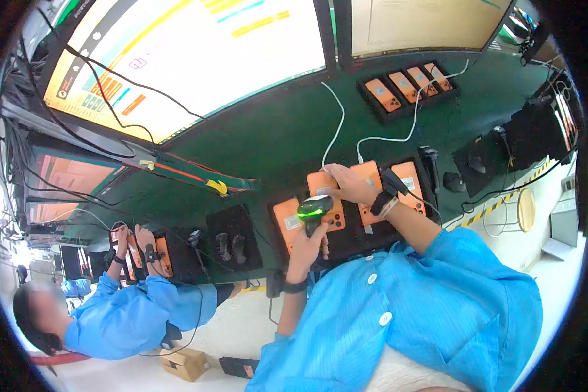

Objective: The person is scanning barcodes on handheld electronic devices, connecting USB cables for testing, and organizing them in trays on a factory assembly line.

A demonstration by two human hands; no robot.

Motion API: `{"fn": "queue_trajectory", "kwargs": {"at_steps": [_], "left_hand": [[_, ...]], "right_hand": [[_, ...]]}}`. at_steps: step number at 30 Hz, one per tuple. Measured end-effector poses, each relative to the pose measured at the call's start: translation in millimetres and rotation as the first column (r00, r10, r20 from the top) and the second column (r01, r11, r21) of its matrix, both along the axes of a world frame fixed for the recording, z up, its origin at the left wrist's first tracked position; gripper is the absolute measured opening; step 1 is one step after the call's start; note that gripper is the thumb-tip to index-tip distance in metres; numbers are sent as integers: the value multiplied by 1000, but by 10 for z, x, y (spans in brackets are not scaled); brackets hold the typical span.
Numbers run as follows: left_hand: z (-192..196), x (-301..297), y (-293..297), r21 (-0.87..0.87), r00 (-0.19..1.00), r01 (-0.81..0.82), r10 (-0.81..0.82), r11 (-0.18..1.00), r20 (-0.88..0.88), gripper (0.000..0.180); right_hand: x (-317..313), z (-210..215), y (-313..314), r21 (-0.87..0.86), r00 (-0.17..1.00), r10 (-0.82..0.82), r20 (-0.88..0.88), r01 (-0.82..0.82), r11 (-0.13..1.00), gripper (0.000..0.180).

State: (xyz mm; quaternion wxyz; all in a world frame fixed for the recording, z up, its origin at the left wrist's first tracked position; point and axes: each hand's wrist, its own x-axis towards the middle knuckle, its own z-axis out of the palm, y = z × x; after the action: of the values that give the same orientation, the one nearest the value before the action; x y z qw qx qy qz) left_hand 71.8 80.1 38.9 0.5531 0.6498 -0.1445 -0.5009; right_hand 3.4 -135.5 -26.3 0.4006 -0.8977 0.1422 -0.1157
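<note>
While the dark green bench (274, 130) curves away under the fisheye, the left hand (309, 243) has its fingers wrapped tight round the handle of a barcode scanner (315, 210), its head glowing green. It sits right over an orange phone (326, 196) lying in a black tray (359, 238) (three more orange ones alongside). The right hand (351, 184) rests on that phone's top edge, fingers bent onto it. White cables (336, 124) trail up toward a second tray of phones (405, 88). Big bright monitors (189, 59) loom behind. Far left, a co-worker (124, 313) in blue handles phones too.
</note>
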Motion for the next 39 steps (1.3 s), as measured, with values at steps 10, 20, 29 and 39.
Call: {"fn": "queue_trajectory", "kwargs": {"at_steps": [10,20,29,39], "left_hand": [[-612,570,362,-40,590,-267,196,963,783,32],[-671,1061,763,217,555,-539,149,814,818,51],[-1506,1202,779,250,889,-266,137,931,436,49],[-1807,1529,705,515,785,14,-329,857,525,49]], "right_hand": [[85,90,12,118,1000,10,-25,-7,993,44],[277,158,-241,381,993,-46,108,1,924,25],[388,-65,-354,650,979,-193,-71,193,735,30],[116,336,-143,833,968,-247,-40,169,527,34]]}}
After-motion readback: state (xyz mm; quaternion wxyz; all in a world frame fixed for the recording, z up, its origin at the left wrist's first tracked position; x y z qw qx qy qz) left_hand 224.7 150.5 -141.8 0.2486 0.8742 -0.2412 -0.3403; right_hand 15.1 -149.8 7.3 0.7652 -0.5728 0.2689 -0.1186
